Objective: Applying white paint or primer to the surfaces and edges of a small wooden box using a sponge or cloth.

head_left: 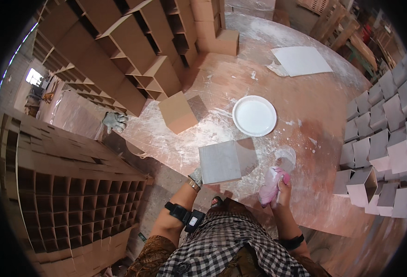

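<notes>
My left hand (196, 175), in a grey knit glove, grips the lower left edge of a grey-faced box (220, 161). Its fingers are mostly hidden behind that box. In my right hand (283, 190) is a bunched pink cloth (272, 183), with fingers closed around it beside a pale ring-shaped smear (286, 158) on the table. Beyond the grey box stands a round white dish (254, 116), its inside white. A plain brown cardboard box (179, 113) sits to the far left of it.
Stacked brown boxes (134, 41) rise at the back left. More open-ended boxes (83, 203) are piled at the near left. Grey-white boxes (379, 143) line the right side. A white sheet (303, 61) lies at the back of the smeared table (321, 106). A spare glove (115, 122) rests on its left edge.
</notes>
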A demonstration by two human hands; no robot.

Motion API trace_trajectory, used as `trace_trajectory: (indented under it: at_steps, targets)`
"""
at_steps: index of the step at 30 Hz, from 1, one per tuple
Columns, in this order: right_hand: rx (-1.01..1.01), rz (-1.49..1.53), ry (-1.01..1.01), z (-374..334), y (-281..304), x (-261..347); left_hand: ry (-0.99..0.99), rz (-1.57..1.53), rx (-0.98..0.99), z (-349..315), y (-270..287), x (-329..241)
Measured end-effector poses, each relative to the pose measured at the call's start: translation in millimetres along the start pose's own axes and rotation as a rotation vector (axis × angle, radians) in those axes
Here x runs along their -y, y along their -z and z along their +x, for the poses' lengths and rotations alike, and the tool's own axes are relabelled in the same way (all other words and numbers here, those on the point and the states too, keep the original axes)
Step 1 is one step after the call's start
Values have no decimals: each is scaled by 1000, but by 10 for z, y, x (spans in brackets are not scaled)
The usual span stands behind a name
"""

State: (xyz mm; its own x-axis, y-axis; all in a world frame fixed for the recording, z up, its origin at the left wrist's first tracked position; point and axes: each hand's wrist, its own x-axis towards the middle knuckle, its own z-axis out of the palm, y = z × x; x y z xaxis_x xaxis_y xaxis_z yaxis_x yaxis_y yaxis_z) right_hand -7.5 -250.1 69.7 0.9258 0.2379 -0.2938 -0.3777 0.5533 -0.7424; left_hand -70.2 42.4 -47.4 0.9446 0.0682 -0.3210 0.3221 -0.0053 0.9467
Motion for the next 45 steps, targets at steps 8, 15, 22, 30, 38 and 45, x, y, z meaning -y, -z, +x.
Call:
trace_trajectory:
  at_steps: [8,15,22,30,38,45]
  targets:
    - [137,225,-208,148,30,-72,-130,593,-22,-346,182,-398]
    - [164,-62,-46,155,-471,108,-247,830,-90,-472,114,-683]
    - [554,-793,511,612,-859,8,-162,803,-114,-163,-175,-787]
    - [607,-916,696,874,-846,-421,-143,660,-51,153,-245,-824]
    - [609,-977,657,210,-433,-420,-226,800,-96,184,-326,-678]
    - [478,-1000,641,770,-710,-373,-197,809,18,192,-263,-876]
